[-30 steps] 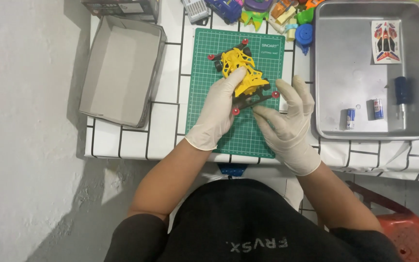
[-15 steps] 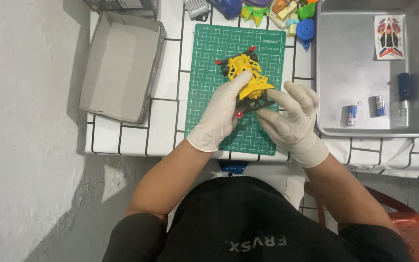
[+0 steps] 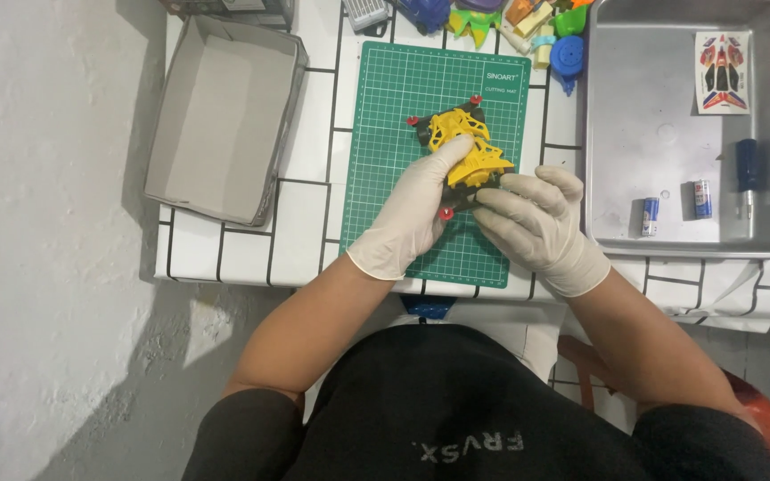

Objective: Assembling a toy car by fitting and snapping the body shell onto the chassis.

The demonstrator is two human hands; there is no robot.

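Toy car (image 3: 465, 156) on green mat (image 3: 394, 134), clamped by left hand (image 3: 412, 214) fingers, right hand (image 3: 532, 223) fingers pinching its near end, apparently mid-assembly, calling for steady grip.

Single head camera—looking straight down, fairly near the table (image 3: 314, 169).

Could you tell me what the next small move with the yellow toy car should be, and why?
Probably seat it flat on the green cutting mat. The left hand and right hand both pinch the near end of the yellow toy car, so that end looks raised off the mat.
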